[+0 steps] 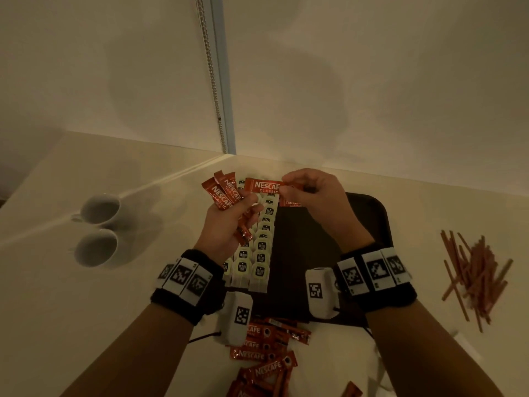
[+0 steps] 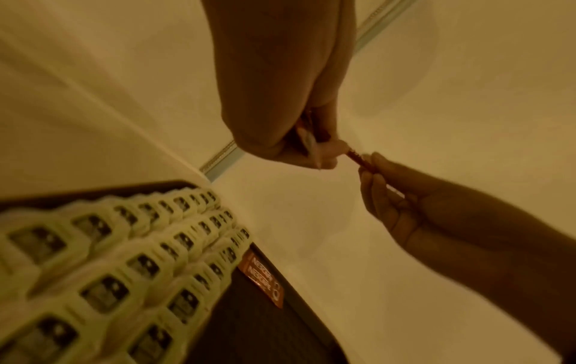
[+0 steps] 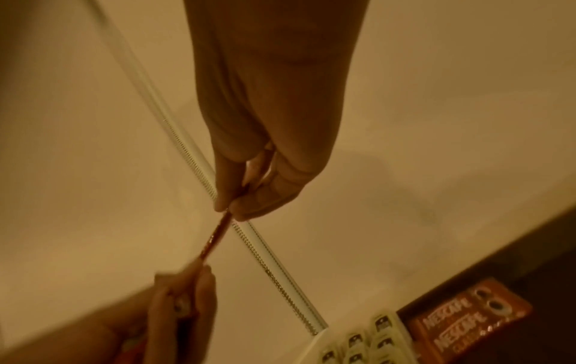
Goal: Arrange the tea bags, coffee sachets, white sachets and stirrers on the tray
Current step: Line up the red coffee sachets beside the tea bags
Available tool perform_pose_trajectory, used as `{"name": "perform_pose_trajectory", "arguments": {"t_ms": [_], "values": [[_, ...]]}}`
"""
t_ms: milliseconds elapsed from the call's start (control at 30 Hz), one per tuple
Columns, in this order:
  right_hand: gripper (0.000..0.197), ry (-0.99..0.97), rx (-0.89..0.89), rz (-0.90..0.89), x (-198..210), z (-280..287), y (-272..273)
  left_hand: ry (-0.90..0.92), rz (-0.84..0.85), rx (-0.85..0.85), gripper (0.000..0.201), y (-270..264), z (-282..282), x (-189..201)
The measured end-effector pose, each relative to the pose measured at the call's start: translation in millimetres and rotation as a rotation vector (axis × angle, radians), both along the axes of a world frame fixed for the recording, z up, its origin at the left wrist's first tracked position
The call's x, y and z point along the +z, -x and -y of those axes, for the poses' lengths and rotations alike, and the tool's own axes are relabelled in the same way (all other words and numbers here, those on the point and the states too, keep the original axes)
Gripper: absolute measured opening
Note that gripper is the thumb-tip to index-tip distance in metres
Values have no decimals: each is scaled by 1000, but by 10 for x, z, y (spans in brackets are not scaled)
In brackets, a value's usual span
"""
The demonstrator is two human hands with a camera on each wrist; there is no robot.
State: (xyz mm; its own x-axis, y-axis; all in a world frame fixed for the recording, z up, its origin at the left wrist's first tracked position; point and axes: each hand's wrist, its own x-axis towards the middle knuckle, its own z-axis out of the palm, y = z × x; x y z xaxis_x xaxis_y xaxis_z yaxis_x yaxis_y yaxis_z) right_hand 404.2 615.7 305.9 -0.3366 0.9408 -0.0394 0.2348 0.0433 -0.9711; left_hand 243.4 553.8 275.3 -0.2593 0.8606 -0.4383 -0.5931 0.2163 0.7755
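Coffee sachet [image 1: 264, 186] reads "NESCAFE CLASSIC", held above tray's [image 1: 372, 213] far edge | right hand [image 1: 312, 196] pinches its end | left hand [image 1: 229, 224] grips fanned Nescafe sachets [image 1: 221, 193] | tea bags [image 1: 259, 253] fill tray's left side | stirrers [image 1: 475, 270] right of tray | two cups [image 1: 98, 227] left of tray | loose sachets [image 1: 266, 353] nearer than tray

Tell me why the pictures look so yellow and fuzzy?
Head view: dim warm light, soft shadows on the wall, yet the coffee sachet print reads clearly. Left wrist view: nearest tea bags blurred. Right wrist view: left hand smeared, everything orange-tinted.
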Motion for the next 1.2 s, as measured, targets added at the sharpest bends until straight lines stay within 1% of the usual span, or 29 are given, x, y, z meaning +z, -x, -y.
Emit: {"name": "perform_pose_trajectory", "arguments": {"t_ms": [67,167,233,300,333,400,467,533,633,733,800,867,933,1000,1067,1200], "values": [[12,21,4,30,-12,0,-18,19,31,-5,9,-2,2,-16],[13,-14,44,112,-27,15,-21,30,55,-58,7,-19,27,-50],[14,-58,30,166,-7,6,-36,39,121,-50,14,-32,41,-57],[10,-97,18,196,28,-2,-41,14,188,-26,23,-37,47,-62],[12,-116,13,215,36,-8,-38,-6,194,-27,24,-36,50,-68],[16,-148,6,253,41,-11,-30,-36,112,-64,16,-40,52,-89],[18,-119,10,261,60,-13,-36,-60,14,-103,3,-31,41,-96],[17,-22,28,207,85,-23,-64,-69,-69,-120,9,10,16,-86],[14,120,58,91,78,-27,-114,-96,-174,-151,10,75,-16,-34],[11,189,86,16,33,-21,-161,-118,-225,-168,10,90,-25,3],[12,212,53,-30,-21,-59,-222,-91,-229,-161,9,108,-20,-3],[12,194,-52,-11,-129,-147,-319,-35,-215,-133,9,146,-7,-24],[11,144,-172,98,-318,-263,-426,18,-202,-133,7,185,23,-41],[9,158,-242,191,-536,-333,-505,65,-211,-165,10,198,55,-41],[11,209,-256,250,-768,-350,-547,106,-180,-180,12,205,74,-39],[14,278,-232,326,-1094,-370,-526,163,-42,-173,7,231,77,-26]]}}
